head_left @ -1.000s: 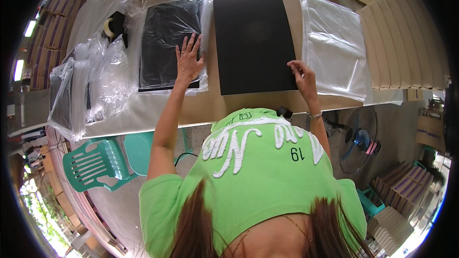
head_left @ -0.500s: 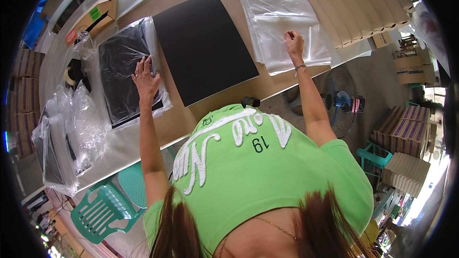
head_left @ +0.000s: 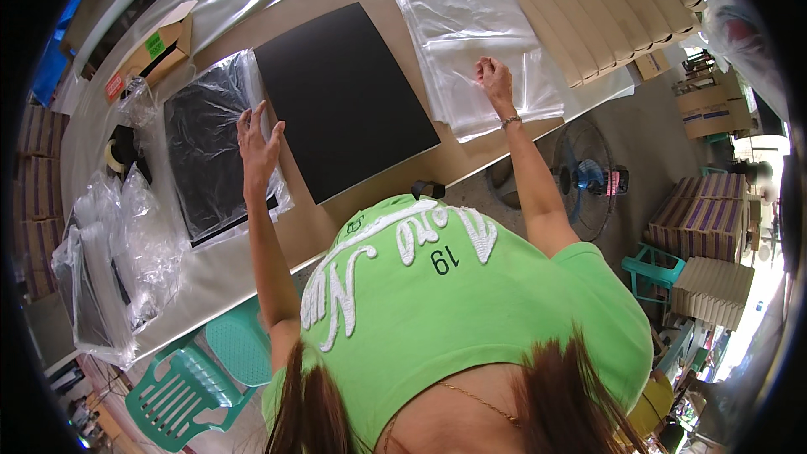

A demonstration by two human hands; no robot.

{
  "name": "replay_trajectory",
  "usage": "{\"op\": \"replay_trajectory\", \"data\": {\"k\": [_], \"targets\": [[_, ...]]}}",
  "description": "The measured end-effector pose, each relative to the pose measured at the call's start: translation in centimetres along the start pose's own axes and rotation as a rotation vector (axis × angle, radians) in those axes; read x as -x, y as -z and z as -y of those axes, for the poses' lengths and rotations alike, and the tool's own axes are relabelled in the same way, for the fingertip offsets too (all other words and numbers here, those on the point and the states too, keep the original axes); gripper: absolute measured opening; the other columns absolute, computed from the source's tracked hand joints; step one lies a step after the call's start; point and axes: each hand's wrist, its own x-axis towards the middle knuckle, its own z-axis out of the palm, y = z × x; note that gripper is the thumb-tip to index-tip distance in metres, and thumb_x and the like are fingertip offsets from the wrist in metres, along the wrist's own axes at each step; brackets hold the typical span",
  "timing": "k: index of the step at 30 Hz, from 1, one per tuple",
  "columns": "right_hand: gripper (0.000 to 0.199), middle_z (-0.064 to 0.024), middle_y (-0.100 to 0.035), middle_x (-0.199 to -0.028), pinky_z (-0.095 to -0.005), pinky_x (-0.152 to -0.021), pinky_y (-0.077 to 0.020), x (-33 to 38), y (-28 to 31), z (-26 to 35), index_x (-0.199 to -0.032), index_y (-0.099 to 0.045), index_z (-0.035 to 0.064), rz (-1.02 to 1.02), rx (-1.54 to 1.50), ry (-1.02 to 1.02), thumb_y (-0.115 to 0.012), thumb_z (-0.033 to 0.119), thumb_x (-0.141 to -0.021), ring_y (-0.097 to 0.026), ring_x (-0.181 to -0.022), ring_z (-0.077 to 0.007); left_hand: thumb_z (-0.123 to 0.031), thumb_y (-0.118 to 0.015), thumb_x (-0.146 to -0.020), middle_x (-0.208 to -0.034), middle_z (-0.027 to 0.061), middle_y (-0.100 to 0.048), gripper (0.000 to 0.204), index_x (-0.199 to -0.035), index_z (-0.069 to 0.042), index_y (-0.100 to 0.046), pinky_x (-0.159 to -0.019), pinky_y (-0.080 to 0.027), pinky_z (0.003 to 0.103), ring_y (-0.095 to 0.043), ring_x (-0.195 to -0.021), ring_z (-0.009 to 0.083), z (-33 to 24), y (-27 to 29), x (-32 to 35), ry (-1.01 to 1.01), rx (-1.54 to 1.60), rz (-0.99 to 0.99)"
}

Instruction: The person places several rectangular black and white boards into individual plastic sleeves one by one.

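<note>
My left hand (head_left: pixel 261 147) has its fingers apart over the right edge of a black sheet in a clear plastic bag (head_left: pixel 206 151); whether it touches the plastic I cannot tell. To the right of that bag lies a large bare black sheet (head_left: pixel 345 101), flat on the table. Farther right, a stack of clear plastic bags (head_left: pixel 458 21) lies beneath my right hand (head_left: pixel 496 84). The fingers of that hand are curled together in a pinch, and what they hold, if anything, cannot be made out.
Folded brown cardboard (head_left: pixel 597 8) is piled at the far right. An open carton (head_left: pixel 164 46), a tape roll (head_left: pixel 113 155) and crumpled plastic (head_left: pixel 151 240) sit on the left. Beyond the table's near edge are a green chair (head_left: pixel 185 395) and a fan (head_left: pixel 584 176).
The whole view has shifted a little. My left hand has moved rightward on the bagged black sheet, to its right edge. My right hand stays closed over the clear bags.
</note>
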Motion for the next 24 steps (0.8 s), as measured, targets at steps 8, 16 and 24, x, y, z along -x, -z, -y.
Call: {"op": "replay_trajectory", "data": {"k": [8, 16, 24], "targets": [[0.032, -0.0116, -0.062, -0.072, -0.0356, -0.061, -0.0459, 1.1, -0.6, -1.2, -0.084, -0.059, 0.0018, 0.171, 0.403, 0.337, -0.059, 0.034, -0.084, -0.059, -0.066, -0.0251, -0.027, -0.062, -0.081, -0.130, 0.0202, -0.036, 0.050, -0.126, -0.012, -0.047, -0.101, -0.031, 0.042, -0.037, -0.121, 0.0363, -3.9, 1.6, 0.0, 0.019, 0.126, 0.018], [0.021, 0.0096, -0.045, -0.065, -0.0197, -0.057, -0.0363, -1.9, 2.4, 1.2, -0.081, -0.056, 0.0107, 0.446, -0.324, -0.059, -0.057, 0.030, -0.087, -0.042, -0.059, -0.0018, -0.025, -0.062, -0.083, -0.128, 0.0181, -0.039, 0.046, -0.125, -0.012, -0.048, -0.101, -0.031, 0.039, -0.039, -0.121, 0.0331, -6.0, 2.0, -0.8, -0.073, 0.262, 0.088], [0.019, 0.0073, -0.050, -0.066, -0.0187, -0.060, -0.0376, -2.6, 2.6, 5.1, -0.077, -0.055, 0.0128, 0.462, -0.394, -0.101, -0.059, 0.029, -0.087, -0.043, -0.059, -0.0027, -0.024, -0.062, -0.083, -0.123, 0.0164, -0.045, 0.043, -0.122, -0.011, -0.050, -0.097, -0.036, 0.037, -0.044, -0.116, 0.0310, -10.4, 0.7, -0.8, -0.201, 0.495, 0.223]]}}
